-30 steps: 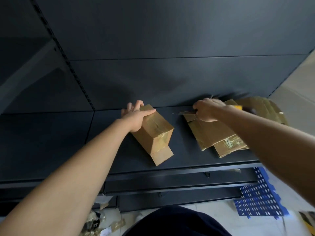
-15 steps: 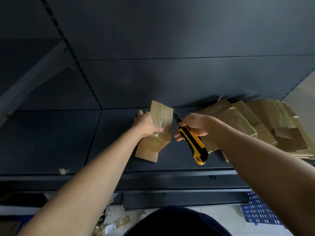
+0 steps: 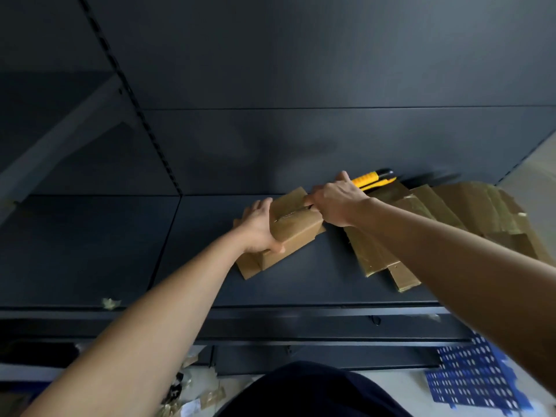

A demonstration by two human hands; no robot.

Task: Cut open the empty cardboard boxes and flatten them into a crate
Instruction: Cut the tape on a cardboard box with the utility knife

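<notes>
A small brown cardboard box lies on the dark shelf, one flap sticking out at its near end. My left hand grips the box's left side, thumb on the near face. My right hand grips a yellow and black utility knife. The knife's handle points away to the right and its blade end meets the taped seam on top of the box. The blade itself is hidden under my fingers.
A pile of flattened cardboard boxes lies on the shelf to the right of the box. A blue perforated crate stands on the floor at the lower right. Cardboard and tape scraps litter the floor at the lower left.
My right hand has turned the knife over and brought its blade end onto the box top. My left hand has laid the box down flatter on the shelf.
</notes>
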